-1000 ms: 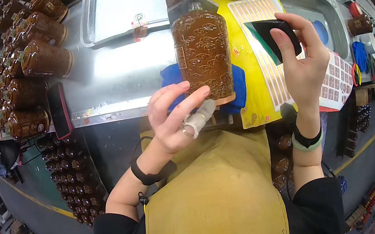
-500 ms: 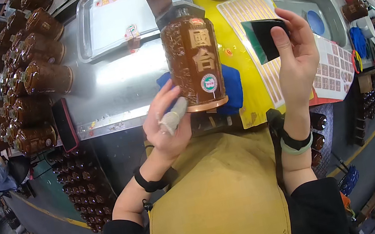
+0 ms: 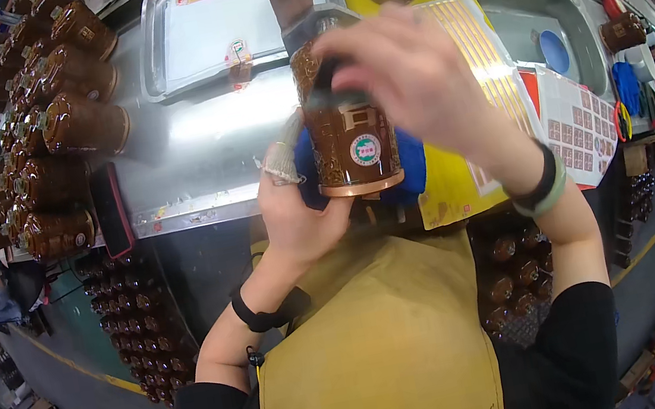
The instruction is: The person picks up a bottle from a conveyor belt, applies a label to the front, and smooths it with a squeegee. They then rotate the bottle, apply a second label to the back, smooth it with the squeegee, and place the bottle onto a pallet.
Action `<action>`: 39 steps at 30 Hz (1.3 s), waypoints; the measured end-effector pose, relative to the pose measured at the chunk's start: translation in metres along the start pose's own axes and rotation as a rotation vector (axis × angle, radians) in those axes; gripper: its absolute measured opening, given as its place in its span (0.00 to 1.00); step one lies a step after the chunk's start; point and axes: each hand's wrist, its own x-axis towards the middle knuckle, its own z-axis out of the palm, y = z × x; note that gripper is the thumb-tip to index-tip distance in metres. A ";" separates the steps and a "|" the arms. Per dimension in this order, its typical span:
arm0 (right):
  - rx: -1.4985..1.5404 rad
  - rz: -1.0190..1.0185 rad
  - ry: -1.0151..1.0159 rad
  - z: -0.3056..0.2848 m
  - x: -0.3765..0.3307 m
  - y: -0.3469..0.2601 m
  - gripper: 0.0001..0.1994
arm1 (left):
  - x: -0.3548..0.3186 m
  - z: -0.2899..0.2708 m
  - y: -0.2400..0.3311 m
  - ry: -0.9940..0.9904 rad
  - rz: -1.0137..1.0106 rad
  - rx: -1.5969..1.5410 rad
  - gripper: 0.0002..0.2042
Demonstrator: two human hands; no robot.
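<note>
A glossy brown bottle (image 3: 333, 151) with raised gold characters and a round green-and-white sticker stands out in front of me, its copper-coloured base toward me. My left hand (image 3: 294, 215) grips it low on the left side, thumb near the base, with a knitted finger sleeve (image 3: 281, 164) on one finger. Over the bottle's upper front is my right hand (image 3: 419, 74), blurred, pinching a dark flat piece (image 3: 331, 85) that showed black and green earlier. That piece lies across the characters and hides part of them. Blue cloth (image 3: 413, 163) shows behind the bottle.
On the left are a metal tray (image 3: 153, 60), many brown bottles (image 3: 84, 125) and a phone (image 3: 111, 212). A yellow mat (image 3: 445, 201) bearing a striped sheet (image 3: 486, 62) lies at right, beside a label sheet (image 3: 581, 125) and a sink (image 3: 516, 5).
My right hand has swung left from over the striped sheet to the bottle's front, bringing the dark piece along. The left hand has shifted slightly, still at the bottle's lower left.
</note>
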 end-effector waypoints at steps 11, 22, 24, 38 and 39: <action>0.077 -0.143 -0.132 -0.026 -0.059 -0.042 0.13 | 0.003 -0.021 -0.012 -0.188 0.038 -0.243 0.52; 0.092 0.520 0.343 -0.039 -0.089 -0.030 0.13 | 0.059 -0.034 -0.022 -0.310 0.289 0.128 0.34; 0.089 0.576 0.398 -0.034 -0.097 -0.029 0.13 | 0.061 -0.038 -0.027 -0.315 0.331 0.148 0.33; 0.114 0.706 0.449 -0.029 -0.099 -0.042 0.14 | 0.100 -0.028 -0.022 -0.323 0.406 0.295 0.43; 0.113 0.704 0.450 -0.029 -0.099 -0.042 0.14 | 0.102 -0.026 -0.025 -0.315 0.396 0.260 0.43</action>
